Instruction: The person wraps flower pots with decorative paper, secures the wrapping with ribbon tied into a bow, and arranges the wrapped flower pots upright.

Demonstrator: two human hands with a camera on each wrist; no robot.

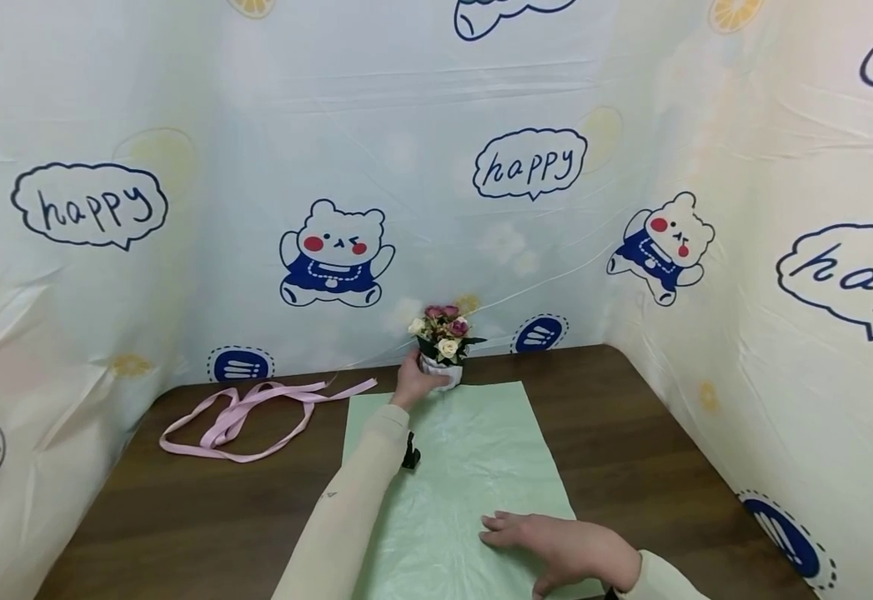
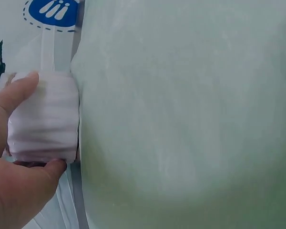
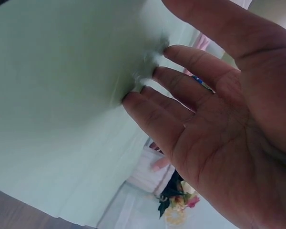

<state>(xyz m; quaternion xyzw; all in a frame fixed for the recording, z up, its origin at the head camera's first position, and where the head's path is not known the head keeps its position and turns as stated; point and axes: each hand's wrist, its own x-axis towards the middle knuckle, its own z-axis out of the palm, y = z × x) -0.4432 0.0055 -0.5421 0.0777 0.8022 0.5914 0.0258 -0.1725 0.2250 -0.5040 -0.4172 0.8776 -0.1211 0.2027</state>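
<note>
While left arm [image 1: 355, 502] is outstretched — grip [image 1: 413, 382] clasps pot [image 1: 449, 369]

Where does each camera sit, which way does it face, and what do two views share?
Head: worn on the head, facing forward and down over the table toward the printed backdrop; the left hand, right hand and cream sleeves show.
Left wrist: on that wrist, looking at the white pot beside the green sheet; part of the left hand shows, gripping the pot.
Right wrist: on that wrist, looking at the right hand's palm and the green sheet.
Shared: both wrist views include the white pot and green sheet.
</note>
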